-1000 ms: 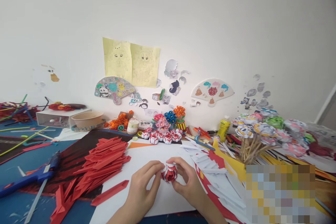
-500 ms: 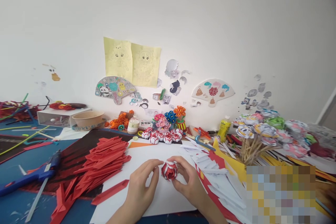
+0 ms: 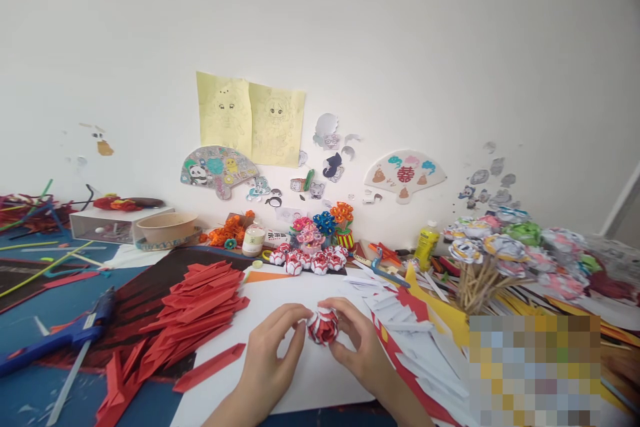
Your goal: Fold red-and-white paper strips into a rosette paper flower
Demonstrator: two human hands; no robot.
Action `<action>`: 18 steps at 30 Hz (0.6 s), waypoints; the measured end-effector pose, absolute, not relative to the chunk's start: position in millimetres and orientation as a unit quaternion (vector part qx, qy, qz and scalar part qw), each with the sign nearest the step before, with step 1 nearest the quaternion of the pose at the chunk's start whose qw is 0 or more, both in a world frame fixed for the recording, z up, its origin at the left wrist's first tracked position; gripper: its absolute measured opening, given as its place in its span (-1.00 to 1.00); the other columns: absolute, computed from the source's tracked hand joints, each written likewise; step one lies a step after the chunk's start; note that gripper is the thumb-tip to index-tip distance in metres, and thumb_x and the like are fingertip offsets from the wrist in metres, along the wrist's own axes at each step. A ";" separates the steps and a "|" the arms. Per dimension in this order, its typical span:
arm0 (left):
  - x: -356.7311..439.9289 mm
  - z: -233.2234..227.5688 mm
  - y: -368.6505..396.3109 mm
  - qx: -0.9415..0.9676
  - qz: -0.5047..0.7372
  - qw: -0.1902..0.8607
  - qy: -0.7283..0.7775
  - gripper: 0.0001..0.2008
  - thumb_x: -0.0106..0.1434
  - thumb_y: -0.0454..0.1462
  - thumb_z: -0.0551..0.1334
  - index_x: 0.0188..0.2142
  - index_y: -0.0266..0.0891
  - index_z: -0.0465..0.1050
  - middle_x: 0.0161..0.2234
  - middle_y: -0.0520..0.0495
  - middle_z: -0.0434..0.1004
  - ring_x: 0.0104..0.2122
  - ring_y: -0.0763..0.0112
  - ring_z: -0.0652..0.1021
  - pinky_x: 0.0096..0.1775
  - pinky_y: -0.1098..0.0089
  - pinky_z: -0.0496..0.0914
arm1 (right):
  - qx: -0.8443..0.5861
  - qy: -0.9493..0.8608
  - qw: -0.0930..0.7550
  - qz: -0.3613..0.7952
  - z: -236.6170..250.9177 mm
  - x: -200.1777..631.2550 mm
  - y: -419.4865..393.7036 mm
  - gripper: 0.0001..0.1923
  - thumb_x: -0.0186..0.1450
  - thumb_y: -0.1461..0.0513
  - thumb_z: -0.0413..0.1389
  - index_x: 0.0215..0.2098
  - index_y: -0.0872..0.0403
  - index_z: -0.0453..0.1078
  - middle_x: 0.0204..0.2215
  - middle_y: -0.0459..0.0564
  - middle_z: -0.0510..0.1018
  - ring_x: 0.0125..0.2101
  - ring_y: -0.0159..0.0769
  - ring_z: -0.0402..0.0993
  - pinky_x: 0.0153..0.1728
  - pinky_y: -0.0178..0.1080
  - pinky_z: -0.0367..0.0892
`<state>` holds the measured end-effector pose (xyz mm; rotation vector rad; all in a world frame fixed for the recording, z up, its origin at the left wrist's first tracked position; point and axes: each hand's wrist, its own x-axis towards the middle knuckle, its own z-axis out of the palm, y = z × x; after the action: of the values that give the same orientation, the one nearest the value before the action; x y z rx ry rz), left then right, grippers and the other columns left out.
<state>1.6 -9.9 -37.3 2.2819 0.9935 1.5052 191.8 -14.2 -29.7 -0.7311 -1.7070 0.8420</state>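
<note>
While little has just changed, suggesting fine adjustment, fingers of the right hand [image 3: 366, 347] clamp the paper flower [image 3: 323, 328] over the white sheet [image 3: 320, 383]. Whether the left hand [image 3: 269, 347] grips it is unclear.

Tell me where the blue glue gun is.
In the head view, the blue glue gun lies at the lower left, just left of the heap of red paper strips.

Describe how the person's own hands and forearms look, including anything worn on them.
The left hand and right hand, each a human grip, are ungloved, with no rings visible. The left forearm and right forearm are also uncovered, with no sleeve, watch or bracelet in view. Fingernail details are too small to tell.
</note>
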 end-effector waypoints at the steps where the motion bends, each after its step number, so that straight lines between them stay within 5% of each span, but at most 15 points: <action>1: 1.8 -36.9 -10.3 0.781 0.510 0.123 0.340 -0.81 0.34 -0.33 0.08 -0.12 -0.16 0.42 -0.16 -0.12 0.54 -0.22 0.31 0.54 -0.30 0.41 0.41 | -0.305 -0.713 0.523 0.354 -29.4 192.1 -14.0 -0.52 0.16 0.43 0.10 0.02 -0.03 0.37 -0.03 0.03 0.41 0.00 -0.16 0.37 0.01 -0.18 0.37; 10: 3.6 -31.9 -11.3 0.786 0.487 0.129 0.360 -0.89 0.32 -0.27 0.15 -0.15 -0.16 0.36 -0.23 -0.08 0.53 -0.34 0.37 0.51 -0.36 0.40 0.37 | -0.323 -0.723 0.519 0.322 -27.9 190.9 -15.5 -0.51 0.13 0.44 0.09 0.00 -0.02 0.38 -0.04 0.03 0.43 -0.02 -0.15 0.36 0.01 -0.17 0.36; 18: 6.4 -42.1 -7.2 0.787 0.474 0.087 0.385 -0.78 0.25 -0.39 0.10 -0.14 -0.12 0.35 -0.29 0.00 0.54 -0.37 0.39 0.52 -0.32 0.39 0.40 | -0.322 -0.730 0.500 0.336 -26.8 188.3 -18.3 -0.49 0.04 0.49 0.04 -0.07 0.01 0.33 -0.16 -0.05 0.47 -0.22 -0.25 0.43 -0.11 -0.22 0.38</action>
<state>6.4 -7.2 -42.1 2.3443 1.1468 1.4129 188.3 -18.3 -26.8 -0.7792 -1.7665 0.8134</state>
